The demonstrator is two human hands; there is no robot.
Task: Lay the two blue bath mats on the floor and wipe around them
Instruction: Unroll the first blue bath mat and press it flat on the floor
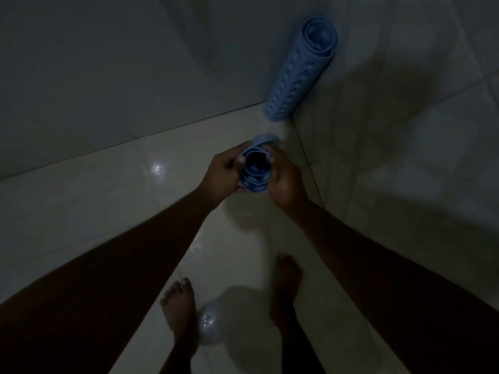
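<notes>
A rolled blue bath mat (255, 171) is held upright in front of me, and I look down into its open end. My left hand (222, 175) grips its left side with curled fingers. My right hand (283, 179) grips its right side, thumb on the rim. A second rolled blue bath mat (299, 71), dotted with suction cups, stands leaning in the corner where the two tiled walls meet. Both mats remain rolled.
The room is dim. Glossy pale floor tiles (135, 190) spread left and below. Grey tiled walls (108, 63) rise at the back and right. My bare feet (179, 306) stand on the floor, with a small round clear object (212, 322) between them.
</notes>
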